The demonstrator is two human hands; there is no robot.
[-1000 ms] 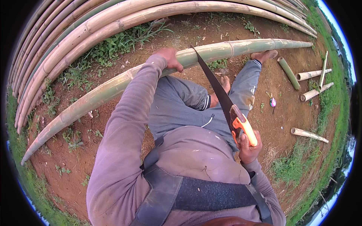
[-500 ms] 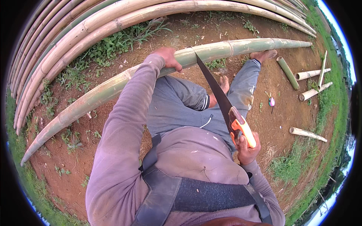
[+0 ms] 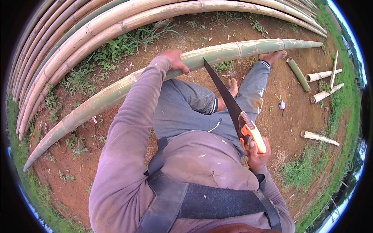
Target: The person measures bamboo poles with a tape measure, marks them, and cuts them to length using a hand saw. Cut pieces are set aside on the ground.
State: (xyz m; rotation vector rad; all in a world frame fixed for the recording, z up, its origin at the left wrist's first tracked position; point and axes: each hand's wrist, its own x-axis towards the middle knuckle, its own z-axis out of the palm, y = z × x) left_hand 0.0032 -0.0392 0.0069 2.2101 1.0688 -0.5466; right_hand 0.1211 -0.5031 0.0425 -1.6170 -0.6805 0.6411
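Note:
A long green bamboo pole point(image 3: 223, 52) lies crosswise in front of me, its surface scuffed pale in patches. My left hand point(image 3: 175, 61) is closed over it, thumb and fingers pressed against its side. My right hand point(image 3: 258, 154) grips the orange handle of a hand saw point(image 3: 227, 99), low beside my right hip. The dark blade slants up and left, and its tip meets the near side of the pole, just right of my left hand. Whether the teeth sit in a cut cannot be made out.
Several long bamboo poles point(image 3: 163, 16) lie side by side beyond. My bare right foot point(image 3: 274, 56) touches the pole's underside. Short bamboo pieces point(image 3: 298, 74) lie on the soil at the right, near a small pink-and-white object point(image 3: 281, 105). Weeds point(image 3: 112, 52) grow between the poles.
The saw has drawn back slightly toward me, down and right, its tip now lower on the pole. My left hand keeps its hold on the pole.

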